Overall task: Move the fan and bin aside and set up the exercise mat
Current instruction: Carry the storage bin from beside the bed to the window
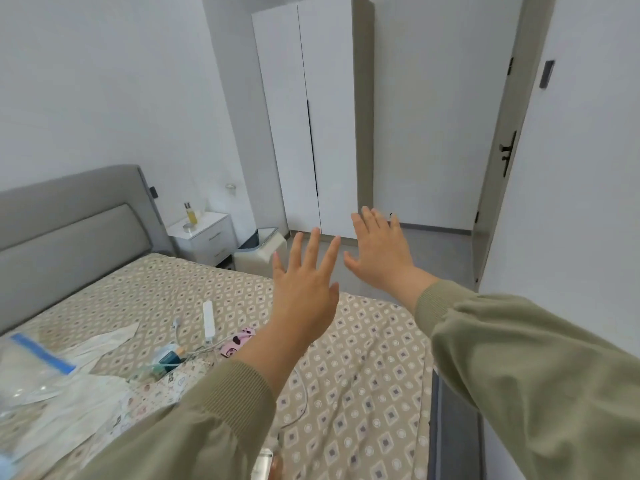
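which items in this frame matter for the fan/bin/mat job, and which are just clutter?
Task-relevant: bin beside the nightstand; left hand and right hand, both open and empty. No fan or mat in view.

Clutter: white remote, pink case, plastic bag, all on the bed.

The bedspread (346, 358) is beige with a diamond pattern of white and grey. The headboard (69, 230) at far left is grey; wardrobe (311, 116) and nightstand (204, 237) are white. Both sleeves (519, 358) are olive green. The bin (259, 254) is cream.
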Tool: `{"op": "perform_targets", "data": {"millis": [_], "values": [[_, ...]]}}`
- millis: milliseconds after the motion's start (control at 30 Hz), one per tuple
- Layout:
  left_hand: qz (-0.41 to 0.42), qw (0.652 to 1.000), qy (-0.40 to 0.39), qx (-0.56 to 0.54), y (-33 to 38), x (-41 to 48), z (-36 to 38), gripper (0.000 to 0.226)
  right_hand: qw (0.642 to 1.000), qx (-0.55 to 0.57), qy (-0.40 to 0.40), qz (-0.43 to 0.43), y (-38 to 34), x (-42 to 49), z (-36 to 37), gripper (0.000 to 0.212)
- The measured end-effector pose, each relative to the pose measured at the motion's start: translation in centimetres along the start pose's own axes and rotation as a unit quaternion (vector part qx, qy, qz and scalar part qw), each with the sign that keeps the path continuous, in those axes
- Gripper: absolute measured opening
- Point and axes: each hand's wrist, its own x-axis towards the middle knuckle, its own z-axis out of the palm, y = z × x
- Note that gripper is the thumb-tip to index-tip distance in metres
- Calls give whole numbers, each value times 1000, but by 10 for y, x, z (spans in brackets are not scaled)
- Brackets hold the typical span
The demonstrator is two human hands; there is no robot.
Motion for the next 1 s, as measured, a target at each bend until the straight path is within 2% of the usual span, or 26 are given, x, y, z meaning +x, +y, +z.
{"op": "perform_targets", "data": {"millis": [100, 300, 433, 533, 667, 767, 900, 1000], "values": [[-8, 999, -2, 46, -18, 42, 12, 66, 999, 14, -7, -39, 6, 47, 23, 74], [-88, 993, -12, 74, -61, 66, 15, 67, 995, 51, -31, -81, -33, 100, 47, 75], [-116, 990, -7, 79, -95, 59, 9, 66, 990, 76, -17, -118, -74, 113, 48, 73], [-102, 992, -17, 68, -101, 51, 11, 65, 989, 116, -11, -93, -80, 96, 48, 71], [-81, 995, -8, 58, -91, 63, 20, 63, 988, 139, -17, -63, -59, 80, 55, 72], [-62, 993, 9, 95, -80, 83, 40, 62, 986, 161, -9, -41, -34, 93, 66, 72], [-97, 992, 19, 75, -59, 138, 83, 63, 986, 161, -18, -33, 16, 136, 101, 74], [-120, 991, 32, 52, -41, 202, 126, 66, 988, 143, -2, -66, 64, 186, 139, 78]]}}
